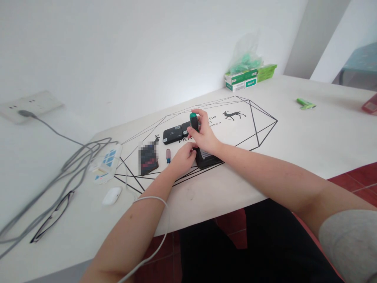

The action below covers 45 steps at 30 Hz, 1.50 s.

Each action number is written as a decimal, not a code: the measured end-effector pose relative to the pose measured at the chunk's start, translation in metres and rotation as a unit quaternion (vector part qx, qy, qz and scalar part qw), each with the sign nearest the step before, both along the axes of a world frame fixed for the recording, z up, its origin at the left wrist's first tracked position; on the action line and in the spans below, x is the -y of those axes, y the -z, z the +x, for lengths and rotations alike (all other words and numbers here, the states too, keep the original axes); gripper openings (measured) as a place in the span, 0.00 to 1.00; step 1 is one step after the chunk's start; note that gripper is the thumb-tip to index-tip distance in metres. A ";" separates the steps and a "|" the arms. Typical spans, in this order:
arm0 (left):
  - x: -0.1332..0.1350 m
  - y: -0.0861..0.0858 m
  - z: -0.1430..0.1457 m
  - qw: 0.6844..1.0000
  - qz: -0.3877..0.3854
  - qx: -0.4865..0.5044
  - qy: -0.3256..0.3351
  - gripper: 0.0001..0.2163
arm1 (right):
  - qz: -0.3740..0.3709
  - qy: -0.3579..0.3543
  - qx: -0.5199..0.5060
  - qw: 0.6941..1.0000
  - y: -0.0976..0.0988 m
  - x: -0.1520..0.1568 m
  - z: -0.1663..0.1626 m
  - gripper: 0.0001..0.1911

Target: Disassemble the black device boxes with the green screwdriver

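Note:
My right hand (203, 133) is closed round a screwdriver (193, 121) with a black grip and green cap, held upright with its tip down on a black flat device (207, 159) on the white table. My left hand (183, 159) rests at the left end of that device with its fingers curled against it; whether it holds anything there is hidden. Beyond the hands lie two more black flat devices (172, 134). A small purple and blue screwdriver (168, 155) lies just left of my left hand.
A black phone-like object (148, 158) lies further left. A white power strip (106, 162), grey cables (73, 157), a white mouse (112, 195) and black glasses (53, 216) fill the left side. Green and white boxes with a plastic bag (246, 74) stand at the wall. A green lighter (304, 103) lies at right.

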<state>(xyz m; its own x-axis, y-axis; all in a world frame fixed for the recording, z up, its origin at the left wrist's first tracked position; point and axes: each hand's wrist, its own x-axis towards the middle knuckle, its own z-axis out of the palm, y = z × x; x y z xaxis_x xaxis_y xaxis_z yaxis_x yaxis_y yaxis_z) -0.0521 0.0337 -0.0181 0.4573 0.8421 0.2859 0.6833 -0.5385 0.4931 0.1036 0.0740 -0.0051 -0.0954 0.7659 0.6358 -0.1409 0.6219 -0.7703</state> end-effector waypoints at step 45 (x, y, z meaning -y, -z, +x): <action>0.004 -0.003 0.002 0.998 0.046 -0.008 0.031 0.10 | 0.096 0.092 0.083 0.988 -0.011 0.006 0.006 0.21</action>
